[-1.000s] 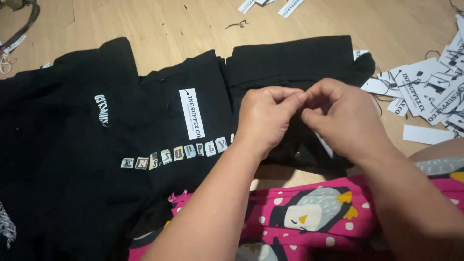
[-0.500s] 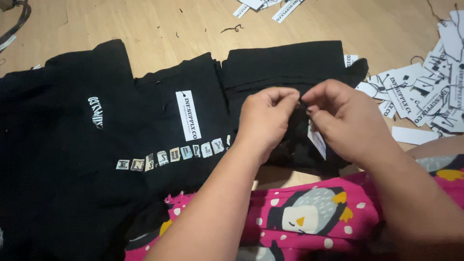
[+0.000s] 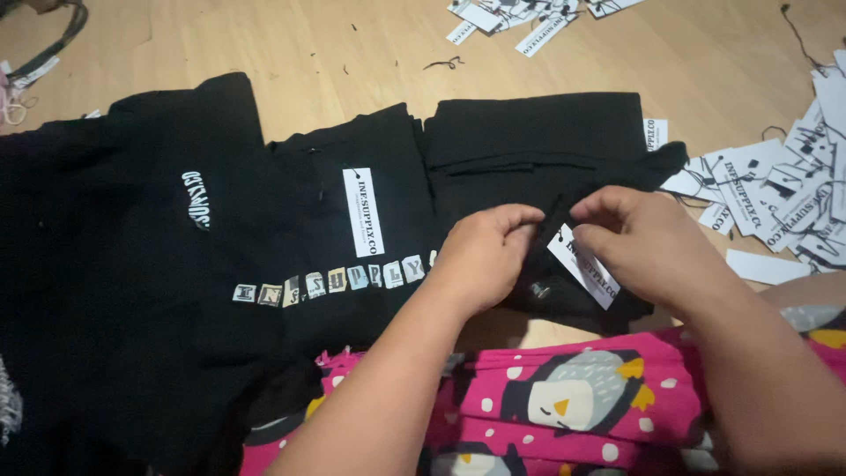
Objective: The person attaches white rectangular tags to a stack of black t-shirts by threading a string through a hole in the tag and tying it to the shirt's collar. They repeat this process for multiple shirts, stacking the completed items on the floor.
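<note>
Head view of two bare hands working at a folded black garment [image 3: 538, 141] that lies on a wooden floor [image 3: 352, 53]. The left hand [image 3: 485, 260] rests on the garment's near edge with its fingers curled together, pinching a fold of the black cloth. The right hand [image 3: 648, 251] meets it from the other side, thumb and fingers closed on the same fold; a white rectangular hang tag [image 3: 582, 266] lies tilted just under this hand, on the cloth between the two hands. A small metallic item beside the tag is too small to identify. To the left, touching the folded garment, lies a black shirt [image 3: 176, 291] spread flat, bearing a row of small patchwork letter squares and a second white tag [image 3: 363, 211] upright on its chest. A loose heap of white paper tags [image 3: 784, 189] lies on the floor at the right, and another scatter of tags [image 3: 520, 18] at the top edge, well apart from the hands. Pink fabric with penguin figures [image 3: 564, 405] covers the foreground beneath both forearms.
</note>
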